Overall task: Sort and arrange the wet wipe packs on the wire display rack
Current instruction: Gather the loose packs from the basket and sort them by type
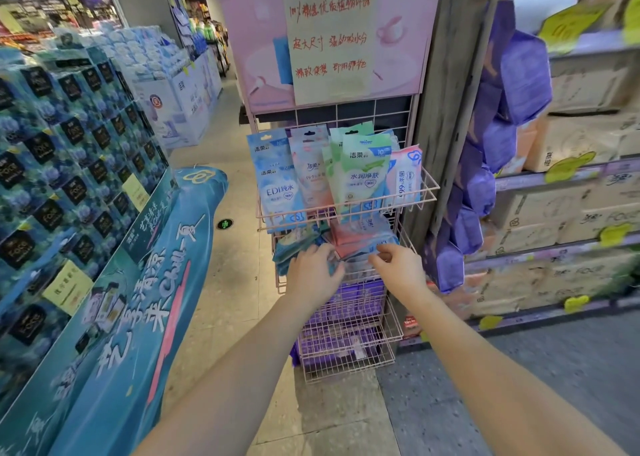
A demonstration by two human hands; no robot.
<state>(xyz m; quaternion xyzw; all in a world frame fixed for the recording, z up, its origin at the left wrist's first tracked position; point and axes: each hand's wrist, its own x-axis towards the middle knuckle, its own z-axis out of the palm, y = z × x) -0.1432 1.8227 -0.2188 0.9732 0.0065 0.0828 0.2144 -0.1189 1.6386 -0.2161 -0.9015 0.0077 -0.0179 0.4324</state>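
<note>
A pink wire display rack (429, 188) stands ahead with stacked baskets. In its top basket stand upright wet wipe packs: a blue pack (277, 178), a pink-white pack (310, 171), a green pack (360, 175) and a pink-blue pack (408, 175) at the right. The second basket holds flat-lying packs, among them salmon-pink packs (349, 239) and teal packs (294, 244). My left hand (313, 268) reaches into this second basket and its fingers curl on a light blue pack (356, 261). My right hand (398, 266) pinches the same pack's right end.
Lower baskets hold purple packs (346, 303). A large blue tissue display (76, 178) flanks the aisle on the left. Purple bags (512, 109) hang on a grey post to the right, with shelves of tissue cartons (568, 220) behind. Beige floor lies between.
</note>
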